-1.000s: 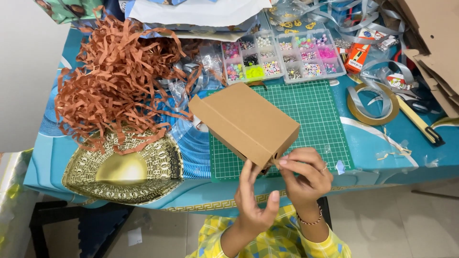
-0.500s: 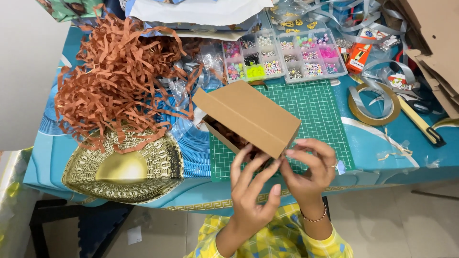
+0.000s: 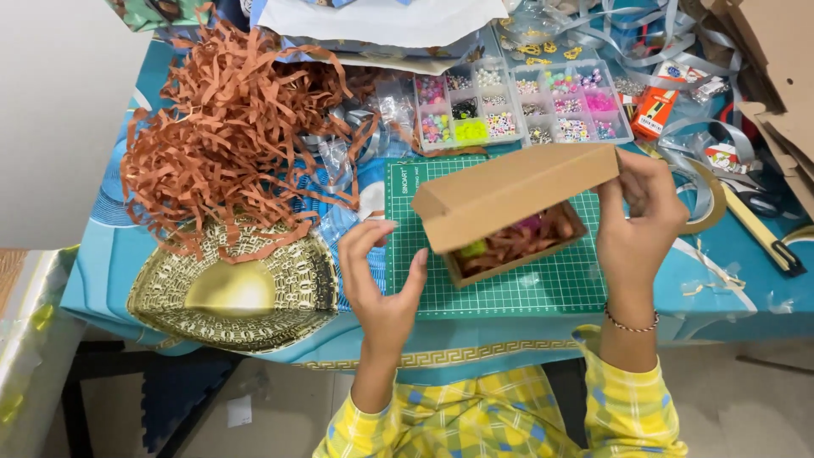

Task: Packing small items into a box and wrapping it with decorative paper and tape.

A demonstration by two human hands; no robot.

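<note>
Our right hand (image 3: 644, 212) grips the right end of the brown cardboard box (image 3: 513, 212), fingers curled over the raised lid, likely to keep it propped so the inside shows. The box sits on the green cutting mat (image 3: 500, 288) near the tabletop's (image 3: 746, 280) near edge, its tray holding shredded brown paper and small colourful bits. Our left hand (image 3: 381, 280) hovers just left of the box, fingers spread and holding nothing. Further left lie a pile of brown paper shred (image 3: 229, 136) and a gold patterned plate (image 3: 237, 288). Beyond the mat a clear bead organiser (image 3: 526, 106) rests within easy reach.
</note>
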